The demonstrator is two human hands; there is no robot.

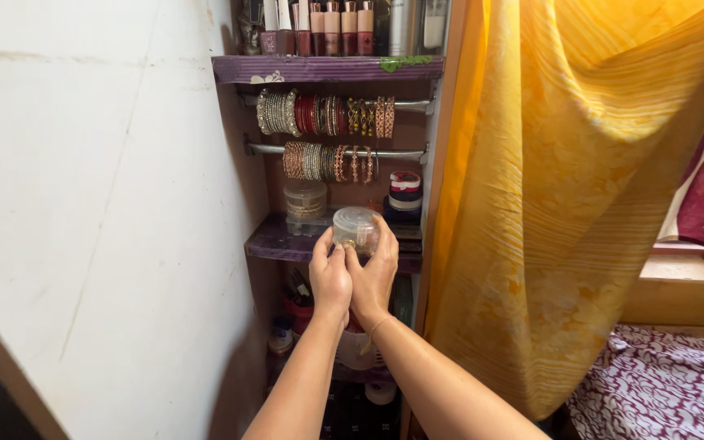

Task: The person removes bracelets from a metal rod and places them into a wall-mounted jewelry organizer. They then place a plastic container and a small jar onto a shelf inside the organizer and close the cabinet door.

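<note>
Clear round container, a small plastic tub with a see-through lid, sits between both hands in front of the middle purple shelf of a narrow wall rack. Left hand wraps its fingers up the tub's left side, thumb against the near face. Right hand closes around the right side, fingers curled over the far edge; a thin bracelet circles that wrist. Something small and golden shows through the tub's wall, too small to make out.

Just beyond the tub, on the same shelf, stands another round clear box, and to the right a stack of coloured tape rolls. Above, two metal rods carry rows of bangles, silver, red and gold. On the top shelf stand bottles with pale caps. A yellow curtain hangs to the right, a white wall is on the left, and a patterned maroon cloth lies at the lower right.
</note>
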